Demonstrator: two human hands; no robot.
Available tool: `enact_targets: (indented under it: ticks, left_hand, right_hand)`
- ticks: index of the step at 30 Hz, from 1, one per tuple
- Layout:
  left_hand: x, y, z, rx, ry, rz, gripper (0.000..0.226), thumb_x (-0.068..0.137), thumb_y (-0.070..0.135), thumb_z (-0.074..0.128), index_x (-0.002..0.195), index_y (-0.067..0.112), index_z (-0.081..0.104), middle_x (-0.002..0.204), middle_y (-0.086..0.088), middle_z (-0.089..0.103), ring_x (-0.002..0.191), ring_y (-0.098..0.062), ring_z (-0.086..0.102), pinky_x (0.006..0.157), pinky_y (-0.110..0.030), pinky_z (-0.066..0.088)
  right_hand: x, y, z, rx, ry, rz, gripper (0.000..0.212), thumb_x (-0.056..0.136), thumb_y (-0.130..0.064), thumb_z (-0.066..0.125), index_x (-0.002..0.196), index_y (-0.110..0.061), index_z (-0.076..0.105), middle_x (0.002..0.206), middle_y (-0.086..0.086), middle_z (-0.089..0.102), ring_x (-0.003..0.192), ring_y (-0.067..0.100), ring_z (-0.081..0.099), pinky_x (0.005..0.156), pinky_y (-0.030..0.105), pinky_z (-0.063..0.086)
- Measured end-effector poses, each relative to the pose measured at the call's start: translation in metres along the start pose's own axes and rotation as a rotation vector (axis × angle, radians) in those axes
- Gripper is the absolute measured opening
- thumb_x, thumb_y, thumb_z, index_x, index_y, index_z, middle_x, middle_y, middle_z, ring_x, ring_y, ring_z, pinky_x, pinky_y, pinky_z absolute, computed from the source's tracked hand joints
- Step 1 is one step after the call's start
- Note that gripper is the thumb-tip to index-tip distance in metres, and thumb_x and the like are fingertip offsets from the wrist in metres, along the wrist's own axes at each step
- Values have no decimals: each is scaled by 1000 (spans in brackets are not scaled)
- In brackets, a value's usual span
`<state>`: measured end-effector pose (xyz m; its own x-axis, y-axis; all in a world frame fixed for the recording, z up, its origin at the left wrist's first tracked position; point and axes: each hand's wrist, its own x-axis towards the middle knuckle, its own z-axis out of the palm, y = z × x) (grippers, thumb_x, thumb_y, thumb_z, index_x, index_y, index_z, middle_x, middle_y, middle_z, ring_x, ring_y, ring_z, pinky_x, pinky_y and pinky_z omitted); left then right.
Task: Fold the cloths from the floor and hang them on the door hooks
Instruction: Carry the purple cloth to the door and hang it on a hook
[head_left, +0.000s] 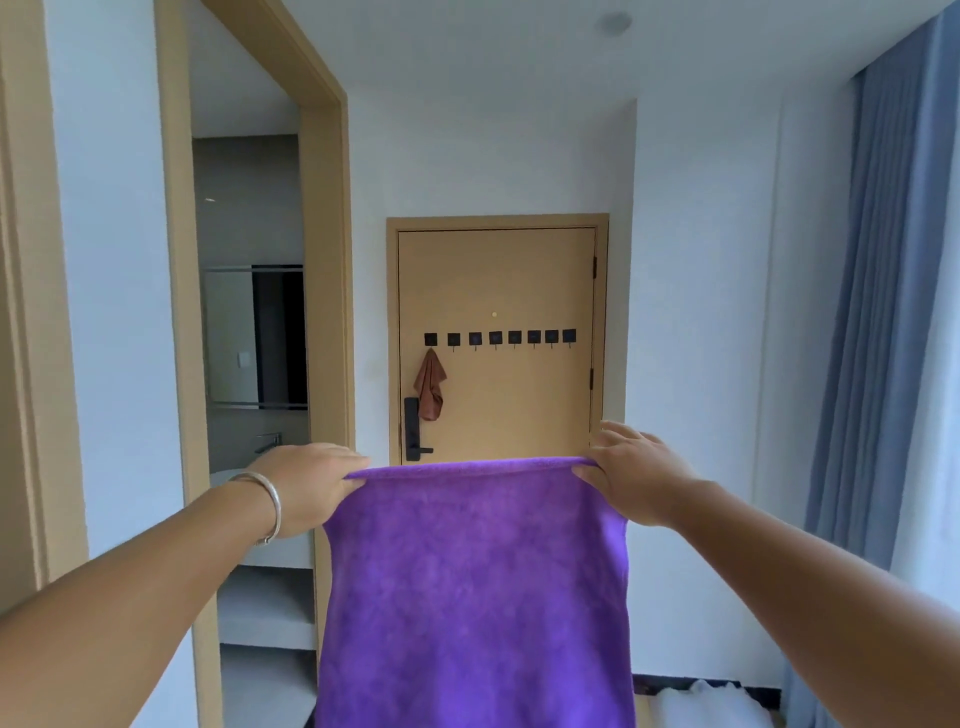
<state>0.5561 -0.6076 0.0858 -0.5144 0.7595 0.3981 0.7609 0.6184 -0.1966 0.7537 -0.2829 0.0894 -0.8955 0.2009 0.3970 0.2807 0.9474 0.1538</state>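
- Both grips are closed on the purple cloth (475, 587): your left hand (306, 486) pinches its upper left corner and your right hand (631, 473) pinches its upper right corner, fingers curled over the top edge.
- You hold that top edge stretched nearly level between the two hands, out in front of you, with both arms extended.
- From the head view the purple cloth hangs straight down from the hands as one flat sheet and runs out of the bottom of the frame, so its lower edge cannot be seen.
- A silver bangle (265, 506) sits on your left wrist.
- Beyond the cloth stands the tan door (519, 405), closed, well apart from your hands.
- A row of black hooks (498, 338) runs across the door at mid height.
- A brown cloth (429, 387) hangs bunched from the leftmost hook, just above the black door handle (414, 431).
- The other hooks in the row carry nothing.
- To the left an open doorway shows a mirror (254, 338) and a tap (269, 441) over a basin.
- Blue curtains (883, 312) hang along the right edge.
- Something white (701, 701) lies on the floor at the lower right; what it is cannot be told.
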Motion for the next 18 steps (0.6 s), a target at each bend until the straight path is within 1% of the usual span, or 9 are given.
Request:
enact_targets:
  ticks: [2, 6, 11, 15, 18]
  left_hand:
    - [35, -7, 9, 2, 8, 4, 31, 102, 39, 30, 75, 33, 46, 78, 13, 54, 73, -6, 52, 62, -20, 39]
    - [101, -19, 22, 17, 24, 13, 30, 101, 38, 30, 78, 33, 47, 79, 13, 54, 75, -5, 52, 67, -24, 45]
    - [162, -32, 48, 5, 8, 4, 29, 101, 36, 30, 81, 32, 50, 82, 12, 55, 80, -7, 53, 72, -30, 48]
    - [205, -45, 76, -5, -17, 4, 28, 101, 40, 33, 80, 33, 50, 81, 13, 56, 78, -7, 55, 72, -28, 50]
    - [238, -59, 99, -18, -16, 11, 30, 101, 40, 31, 77, 32, 48, 79, 12, 55, 77, -7, 54, 71, -29, 49]
  right_hand:
    - [30, 17, 12, 5, 8, 10, 45, 102, -50, 23, 118, -29, 58, 131, -5, 50, 138, 16, 29, 112, 38, 28]
    - [88, 49, 30, 21, 28, 17, 45, 101, -50, 22, 118, -28, 58, 130, -5, 51, 137, 17, 30, 112, 39, 29]
    - [150, 79, 55, 20, 28, 11, 46, 101, -52, 21, 124, -33, 56, 139, -7, 46, 145, 17, 18, 114, 40, 25]
    - [193, 93, 79, 4, 30, -4, 45, 101, -51, 22, 123, -33, 57, 131, -8, 50, 142, 16, 22, 112, 39, 28]
    - [227, 102, 98, 6, 19, -1, 45, 102, -51, 22, 127, -33, 55, 135, -9, 49, 144, 17, 21, 113, 39, 27]
